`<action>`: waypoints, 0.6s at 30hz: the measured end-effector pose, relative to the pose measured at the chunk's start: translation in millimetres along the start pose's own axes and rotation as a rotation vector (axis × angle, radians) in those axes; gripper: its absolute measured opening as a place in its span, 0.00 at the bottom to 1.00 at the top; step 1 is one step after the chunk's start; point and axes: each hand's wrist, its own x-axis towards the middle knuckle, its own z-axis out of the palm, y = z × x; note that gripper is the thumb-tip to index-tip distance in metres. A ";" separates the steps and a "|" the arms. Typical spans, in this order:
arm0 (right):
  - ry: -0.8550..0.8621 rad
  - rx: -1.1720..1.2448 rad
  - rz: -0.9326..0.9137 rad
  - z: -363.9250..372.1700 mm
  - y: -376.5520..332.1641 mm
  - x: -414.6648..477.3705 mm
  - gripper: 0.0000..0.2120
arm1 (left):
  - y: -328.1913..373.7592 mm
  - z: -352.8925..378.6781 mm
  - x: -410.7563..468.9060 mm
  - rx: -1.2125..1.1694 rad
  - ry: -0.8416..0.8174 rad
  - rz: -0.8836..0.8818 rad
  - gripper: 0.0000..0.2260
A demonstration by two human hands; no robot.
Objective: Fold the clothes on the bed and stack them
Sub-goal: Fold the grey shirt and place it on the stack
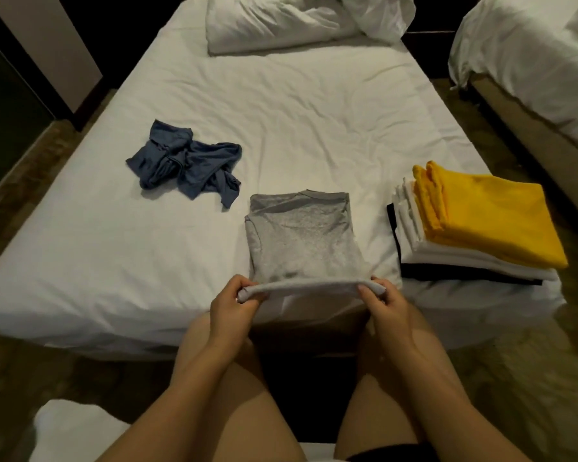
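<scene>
Hands at the near edge of the bed (297, 121), two of them, both on one grey shirt (302, 238). The left hand (231, 306) pinches the shirt's near left corner, fingers curled round the cloth. The right hand (386, 303) does the same at the near right corner, thumb on top. Between them the near end is lifted off the sheet and stretched into a taut rolled band. The rest of the shirt lies flat, collar toward the far edge, sides tucked in to a narrow rectangle.

Over toward the left edge lies one blue garment (186, 165), crumpled and unfolded, apart from the shirt.

At the near right corner sits one stack (474, 248). It has one yellow piece (491, 215) on top, white layers (411, 225) under it that are packed too tight to count, and black cloth (447, 275) at the bottom. The stack sits just beside the grey shirt, and a strip of sheet shows between them.

At the far edge there is one heap of rumpled white bedding (297, 21). A second bed (531, 61) stands to the right, only partly in view.
</scene>
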 end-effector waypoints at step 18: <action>0.307 -0.381 -0.144 63.8 -19.3 150.2 0.18 | 39.6 41.3 142.4 0.274 0.281 0.254 0.11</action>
